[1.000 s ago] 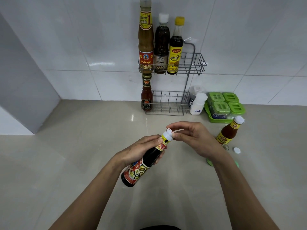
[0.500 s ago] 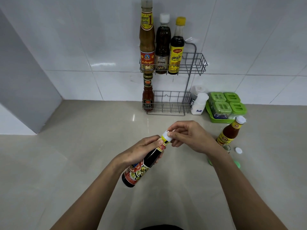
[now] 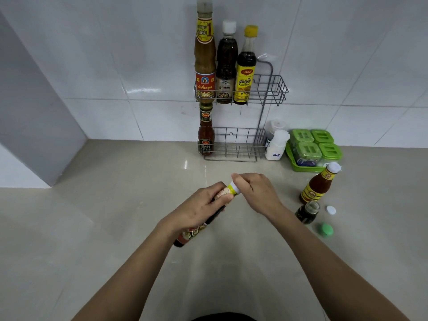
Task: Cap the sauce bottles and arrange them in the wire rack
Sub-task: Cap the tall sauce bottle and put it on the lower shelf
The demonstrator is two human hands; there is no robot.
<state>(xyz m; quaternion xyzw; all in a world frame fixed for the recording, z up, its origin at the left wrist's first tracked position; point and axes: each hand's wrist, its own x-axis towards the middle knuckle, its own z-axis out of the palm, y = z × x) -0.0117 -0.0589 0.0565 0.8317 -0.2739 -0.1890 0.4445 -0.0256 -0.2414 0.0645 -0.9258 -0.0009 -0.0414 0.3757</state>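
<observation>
In the head view, the left hand (image 3: 199,209) grips the dark sauce bottle (image 3: 188,235) around its neck, above the counter (image 3: 92,228). The long axis of the bottle runs from 7 o'clock at the base to 1 o'clock at the mouth. The right hand (image 3: 257,193), at the mouth end, has its fingers curled on the white cap (image 3: 234,188). The wire rack (image 3: 271,89) stands at 12 o'clock from both hands, well apart.

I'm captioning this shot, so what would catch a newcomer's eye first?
Mid-frame, the left hand grips a dark sauce bottle tilted over the counter while the right hand closes on its cap. Behind, a wire rack on the tiled wall holds three tall bottles up top and one below.
</observation>
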